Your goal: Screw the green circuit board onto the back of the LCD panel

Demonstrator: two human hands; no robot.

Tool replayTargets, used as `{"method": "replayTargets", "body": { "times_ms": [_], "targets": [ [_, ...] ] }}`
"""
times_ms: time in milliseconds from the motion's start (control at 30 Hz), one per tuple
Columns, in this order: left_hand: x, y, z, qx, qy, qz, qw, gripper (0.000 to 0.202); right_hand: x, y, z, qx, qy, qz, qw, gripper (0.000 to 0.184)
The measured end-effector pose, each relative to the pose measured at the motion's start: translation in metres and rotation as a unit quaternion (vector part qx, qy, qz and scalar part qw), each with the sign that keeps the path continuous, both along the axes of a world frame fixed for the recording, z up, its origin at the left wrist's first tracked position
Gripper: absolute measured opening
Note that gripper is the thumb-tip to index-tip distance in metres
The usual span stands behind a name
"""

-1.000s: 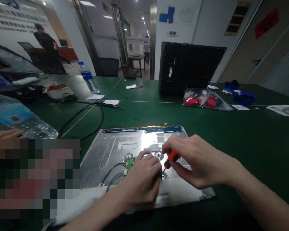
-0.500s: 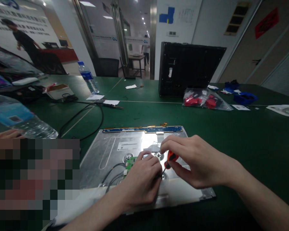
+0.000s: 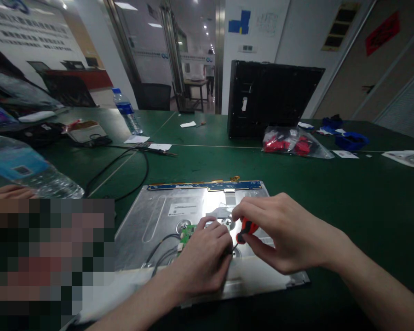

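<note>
A silver metal display panel (image 3: pixel 158 216) lies back-up on the green table, with a blue strip board (image 3: pixel 207 185) along its far edge and a small green circuit board (image 3: pixel 186 232) near its middle. My right hand (image 3: pixel 286 234) pinches the orange-and-black handle of a small screwdriver (image 3: pixel 246 228), whose tip points down at the panel beside my left hand. My left hand (image 3: pixel 202 262) rests curled on the panel over the green board, fingers closed near the screwdriver tip; what they grip is hidden. Black wires (image 3: pixel 160 250) run out from under it.
A black monitor casing (image 3: pixel 269 99) stands upright behind, with a clear bag of red parts (image 3: pixel 293 142) in front of it. Water bottles lie at left (image 3: pixel 27 172) and stand at the back (image 3: pixel 126 110). A black cable (image 3: pixel 124 168) loops across the table. Blue items (image 3: pixel 348 138) lie far right.
My right hand has shifted very slightly on the screwdriver handle, as if turning it. My left hand stays put. A person in the background at far left has gone from view.
</note>
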State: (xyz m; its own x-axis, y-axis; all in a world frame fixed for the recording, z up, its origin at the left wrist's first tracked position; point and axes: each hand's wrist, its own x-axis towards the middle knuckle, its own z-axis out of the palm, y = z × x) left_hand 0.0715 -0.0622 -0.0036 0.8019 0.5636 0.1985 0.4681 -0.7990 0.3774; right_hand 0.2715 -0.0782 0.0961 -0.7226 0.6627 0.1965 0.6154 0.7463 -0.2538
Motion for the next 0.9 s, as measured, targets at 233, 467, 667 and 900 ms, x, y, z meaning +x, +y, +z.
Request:
{"method": "replayTargets", "body": {
  "times_ms": [233, 467, 667, 900],
  "targets": [
    [-0.0001, -0.0003, 0.0007, 0.004, -0.002, 0.005, 1.000, 0.013, -0.0018, 0.0004, -0.0032, 0.023, -0.007, -0.011, 1.000, 0.017],
    [0.0002, -0.0010, 0.0000, 0.006, -0.020, 0.007, 1.000, 0.010, -0.0022, 0.0020, -0.0042, 0.061, -0.012, -0.026, 0.998, 0.009],
    [-0.0001, -0.0009, -0.0002, 0.012, -0.021, 0.000, 1.000, 0.012, -0.0011, 0.0028, -0.0070, 0.073, -0.016, -0.025, 0.997, 0.012],
    [0.0001, -0.0009, -0.0004, 0.008, -0.005, 0.001, 1.000, 0.009, 0.0006, 0.0007, 0.0013, 0.016, -0.011, -0.014, 1.000, 0.016]
  ]
}}
